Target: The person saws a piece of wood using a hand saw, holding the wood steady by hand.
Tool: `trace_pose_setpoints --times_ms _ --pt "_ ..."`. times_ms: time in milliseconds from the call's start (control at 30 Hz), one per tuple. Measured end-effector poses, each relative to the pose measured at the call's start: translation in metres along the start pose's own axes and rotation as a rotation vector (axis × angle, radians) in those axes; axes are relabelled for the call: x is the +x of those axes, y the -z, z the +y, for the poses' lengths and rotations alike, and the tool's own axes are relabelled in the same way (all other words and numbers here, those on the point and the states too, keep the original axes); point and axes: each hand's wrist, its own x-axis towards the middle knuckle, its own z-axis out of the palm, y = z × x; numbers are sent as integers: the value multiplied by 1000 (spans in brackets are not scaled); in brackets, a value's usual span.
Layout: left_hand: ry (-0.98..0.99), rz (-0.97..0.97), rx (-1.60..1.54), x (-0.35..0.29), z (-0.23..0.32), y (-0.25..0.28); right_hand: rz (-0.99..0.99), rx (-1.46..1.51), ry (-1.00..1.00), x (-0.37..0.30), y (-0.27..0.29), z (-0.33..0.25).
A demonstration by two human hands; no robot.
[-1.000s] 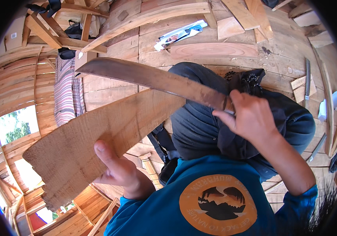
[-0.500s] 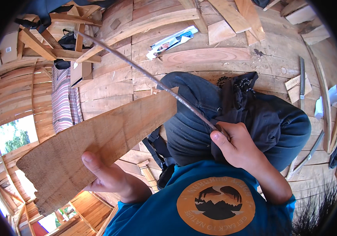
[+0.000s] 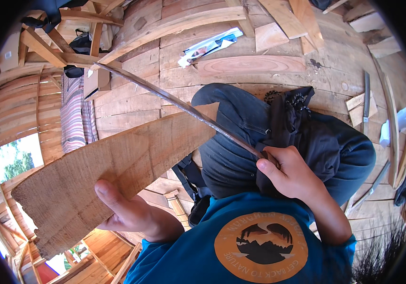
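Observation:
My left hand (image 3: 129,213) grips the lower edge of a rough wooden board (image 3: 103,165), thumb on its face. The board is tapered, wide and ragged at the left end, narrow near my knee. In my right hand (image 3: 288,173) is the brown handle of a machete (image 3: 179,105), fingers wrapped round it. Its long dark blade appears nearly edge-on and slants up and left, crossing in view over the board's narrow end. Whether the blade touches the wood I cannot tell. My crossed legs in dark trousers (image 3: 231,137) lie behind, with a dark cloth (image 3: 302,123) over them.
On the plank floor ahead lie a flat oval-grained board (image 3: 252,65), a blue-and-white packet (image 3: 211,46) and wood offcuts (image 3: 271,35). A timber frame (image 3: 170,31) and a cardboard box (image 3: 96,84) stand at the far left. To the right rests a long dark blade (image 3: 366,102).
The machete's tip has swung lower and nearer to me. The board has shifted slightly left, still in my left hand. My right hand keeps its hold, almost in the same place.

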Motion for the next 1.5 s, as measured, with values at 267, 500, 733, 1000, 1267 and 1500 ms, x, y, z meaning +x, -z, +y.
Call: trace_pose_setpoints --times_ms 267,500,733,1000,1267,1500 --pt "-7 33 4 0 -1 -6 22 -73 -43 2 -2 -8" --pt "2 9 -2 -2 1 -12 298 -592 116 13 0 8" --pt "-40 52 37 -5 6 -8 363 -890 35 23 29 27" --pt "-25 38 11 1 -4 -3 282 -5 -68 -12 -4 15" --pt "-22 32 -14 0 1 -7 89 71 -48 3 -11 -6" --pt "21 35 36 -1 -4 -6 289 -468 29 18 -14 9"
